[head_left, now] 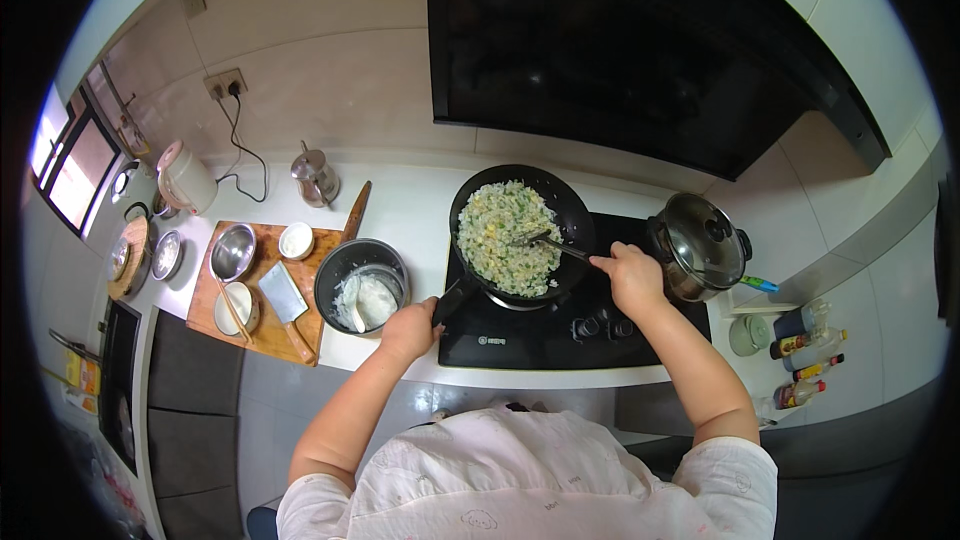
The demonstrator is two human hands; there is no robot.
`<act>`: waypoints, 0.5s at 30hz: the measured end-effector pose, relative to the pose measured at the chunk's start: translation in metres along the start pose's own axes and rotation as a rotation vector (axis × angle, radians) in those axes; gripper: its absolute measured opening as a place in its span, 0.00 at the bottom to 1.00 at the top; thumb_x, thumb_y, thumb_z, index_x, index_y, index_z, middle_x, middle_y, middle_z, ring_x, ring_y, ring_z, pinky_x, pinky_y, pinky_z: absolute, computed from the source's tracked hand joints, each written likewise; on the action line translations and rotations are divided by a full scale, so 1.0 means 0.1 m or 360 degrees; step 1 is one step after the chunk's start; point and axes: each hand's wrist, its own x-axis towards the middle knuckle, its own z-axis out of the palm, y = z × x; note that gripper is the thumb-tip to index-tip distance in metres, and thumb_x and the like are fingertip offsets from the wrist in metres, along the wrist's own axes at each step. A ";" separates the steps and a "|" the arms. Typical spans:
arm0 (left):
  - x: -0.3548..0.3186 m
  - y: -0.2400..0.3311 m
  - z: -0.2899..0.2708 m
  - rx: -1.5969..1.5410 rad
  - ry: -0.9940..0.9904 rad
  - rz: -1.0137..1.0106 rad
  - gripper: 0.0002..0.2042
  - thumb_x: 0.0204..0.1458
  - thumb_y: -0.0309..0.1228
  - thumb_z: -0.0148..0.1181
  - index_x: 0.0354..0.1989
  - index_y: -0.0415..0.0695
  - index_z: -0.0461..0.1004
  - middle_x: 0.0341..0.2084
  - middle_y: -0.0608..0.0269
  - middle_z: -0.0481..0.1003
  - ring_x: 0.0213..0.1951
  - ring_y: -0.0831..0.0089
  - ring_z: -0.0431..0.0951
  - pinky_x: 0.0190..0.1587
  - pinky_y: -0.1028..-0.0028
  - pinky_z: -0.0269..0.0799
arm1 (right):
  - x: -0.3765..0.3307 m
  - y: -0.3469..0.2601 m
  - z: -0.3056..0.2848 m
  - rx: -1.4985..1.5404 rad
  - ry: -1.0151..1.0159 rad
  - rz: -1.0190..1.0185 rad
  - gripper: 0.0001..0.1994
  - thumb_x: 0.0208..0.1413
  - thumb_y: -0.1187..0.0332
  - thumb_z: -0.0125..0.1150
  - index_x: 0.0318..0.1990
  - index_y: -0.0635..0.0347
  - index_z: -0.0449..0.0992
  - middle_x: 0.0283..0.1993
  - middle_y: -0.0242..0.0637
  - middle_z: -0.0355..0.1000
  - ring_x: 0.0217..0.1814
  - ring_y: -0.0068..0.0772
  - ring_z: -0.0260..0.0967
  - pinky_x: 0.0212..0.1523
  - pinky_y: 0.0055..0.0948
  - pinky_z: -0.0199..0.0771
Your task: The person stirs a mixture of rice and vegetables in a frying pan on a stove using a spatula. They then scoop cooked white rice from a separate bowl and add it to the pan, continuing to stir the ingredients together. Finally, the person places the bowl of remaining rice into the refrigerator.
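Note:
My left hand (410, 330) is closed around the black handle of a frying pan (576, 212), which sits on the black stove (520, 345). Fried rice (505, 235) with green and yellow bits covers much of the pan's inside. In my right hand (634, 278) is the handle of a dark spatula (562, 246), whose blade end lies in the rice, partly hidden by it. Close to my left hand, on the white counter, stands a dark inner pot (345, 262) holding leftover white rice (376, 302) and a pale spoon (356, 316).
A lidded pot (700, 255) stands right of the pan, with several bottles (800, 365) beyond. To the left, a cutting board (275, 340) bears a cleaver (284, 292), bowls and chopsticks (233, 310). Behind are a metal pitcher (315, 178) and a kettle (187, 178). A black range hood (620, 50) overhangs the stove.

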 end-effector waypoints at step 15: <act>-0.02 -0.03 0.02 -0.0013 0.0001 -0.0031 0.19 0.47 0.35 0.62 0.47 0.45 0.69 0.29 0.50 0.77 0.34 0.51 0.78 0.38 0.58 0.74 | 0.23 0.34 -0.72 0.0174 -0.0550 0.0413 0.13 0.46 0.68 0.63 0.42 0.46 0.81 0.37 0.39 0.75 0.42 0.44 0.73 0.42 0.38 0.73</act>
